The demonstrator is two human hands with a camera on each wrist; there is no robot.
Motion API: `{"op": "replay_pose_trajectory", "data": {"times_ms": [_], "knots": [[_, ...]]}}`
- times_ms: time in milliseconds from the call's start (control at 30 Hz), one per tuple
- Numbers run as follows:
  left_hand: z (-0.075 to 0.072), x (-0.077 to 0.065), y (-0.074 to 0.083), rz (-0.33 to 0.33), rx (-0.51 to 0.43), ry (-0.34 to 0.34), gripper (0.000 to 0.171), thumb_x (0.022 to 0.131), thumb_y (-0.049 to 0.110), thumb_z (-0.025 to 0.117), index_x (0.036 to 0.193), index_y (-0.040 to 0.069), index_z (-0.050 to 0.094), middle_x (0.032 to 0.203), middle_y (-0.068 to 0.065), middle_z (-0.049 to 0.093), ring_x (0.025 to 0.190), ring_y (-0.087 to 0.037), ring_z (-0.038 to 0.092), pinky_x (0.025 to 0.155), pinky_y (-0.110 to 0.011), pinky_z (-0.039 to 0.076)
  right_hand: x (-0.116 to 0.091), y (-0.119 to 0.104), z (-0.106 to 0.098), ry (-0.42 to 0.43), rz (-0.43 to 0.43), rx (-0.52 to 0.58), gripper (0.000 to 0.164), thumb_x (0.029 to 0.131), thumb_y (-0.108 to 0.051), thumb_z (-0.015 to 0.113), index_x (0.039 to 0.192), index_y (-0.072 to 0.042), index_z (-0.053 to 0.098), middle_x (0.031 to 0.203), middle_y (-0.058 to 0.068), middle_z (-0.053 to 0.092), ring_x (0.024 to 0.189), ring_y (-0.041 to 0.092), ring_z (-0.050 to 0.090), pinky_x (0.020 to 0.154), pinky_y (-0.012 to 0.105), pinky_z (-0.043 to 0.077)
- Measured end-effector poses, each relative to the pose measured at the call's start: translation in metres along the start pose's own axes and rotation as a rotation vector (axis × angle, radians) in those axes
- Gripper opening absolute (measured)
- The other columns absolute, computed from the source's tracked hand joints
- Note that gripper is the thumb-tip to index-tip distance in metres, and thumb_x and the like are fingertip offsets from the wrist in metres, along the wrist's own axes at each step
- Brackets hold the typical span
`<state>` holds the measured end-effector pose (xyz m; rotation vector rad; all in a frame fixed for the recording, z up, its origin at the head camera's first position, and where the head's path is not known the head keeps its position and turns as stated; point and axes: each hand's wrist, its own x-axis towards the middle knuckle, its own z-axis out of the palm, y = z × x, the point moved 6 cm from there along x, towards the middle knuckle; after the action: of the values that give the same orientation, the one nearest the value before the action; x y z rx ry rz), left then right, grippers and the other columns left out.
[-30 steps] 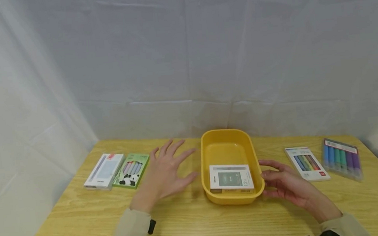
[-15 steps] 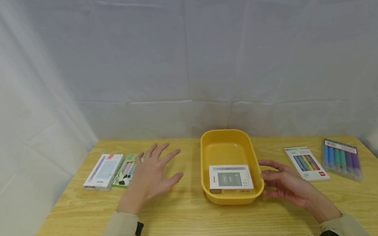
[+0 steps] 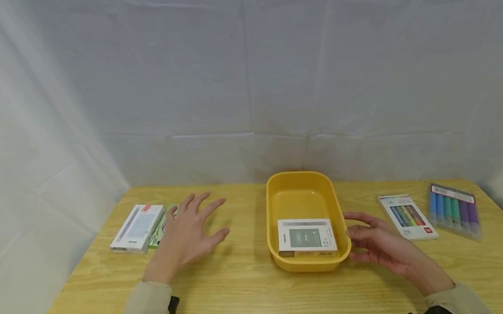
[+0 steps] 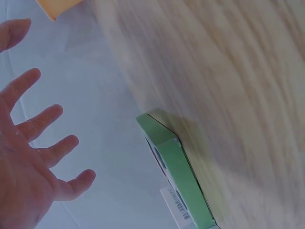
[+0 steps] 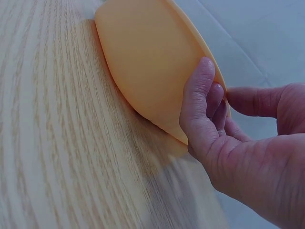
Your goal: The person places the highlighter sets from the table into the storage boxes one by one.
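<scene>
Tray (image 3: 302,201): yellow, at the middle of the desk's (image 3: 246,297) far edge. Right hand (image 3: 382,245) at the tray's right side; fingers bent, pinching the rim. Inner box (image 3: 305,237): label up, in the tray's near half. Left hand (image 3: 184,237) hangs above the desk, fingers spread wide, holding nothing; head view: overlaps the green box (image 4: 178,164); left wrist view: apart from it. White box (image 3: 138,229) lies just beside, toward the left edge. Pencil box (image 3: 408,217) and clear pack (image 3: 455,211) lie near the far right corner.
</scene>
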<state>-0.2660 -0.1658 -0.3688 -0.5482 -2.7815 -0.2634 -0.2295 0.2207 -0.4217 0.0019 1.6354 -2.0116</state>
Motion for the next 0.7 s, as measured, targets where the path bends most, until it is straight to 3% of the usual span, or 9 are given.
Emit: {"op": "replay_pose_trajectory", "data": {"times_ms": [700], "knots": [[0.006,-0.006,-0.033,-0.083,0.008,-0.06,0.067,0.092,0.055,0.065,0.152,0.029,0.049,0.159,-0.016,0.042,0.144,-0.049,0.039,0.098,-0.082,0.036,-0.002,-0.001,0.002,-0.008,-0.011,0.015,0.049,0.104,-0.015,0.056,0.148,-0.014,0.033,0.109,-0.002,0.072,0.099,0.016,0.071,0.083,0.032,0.062]]}}
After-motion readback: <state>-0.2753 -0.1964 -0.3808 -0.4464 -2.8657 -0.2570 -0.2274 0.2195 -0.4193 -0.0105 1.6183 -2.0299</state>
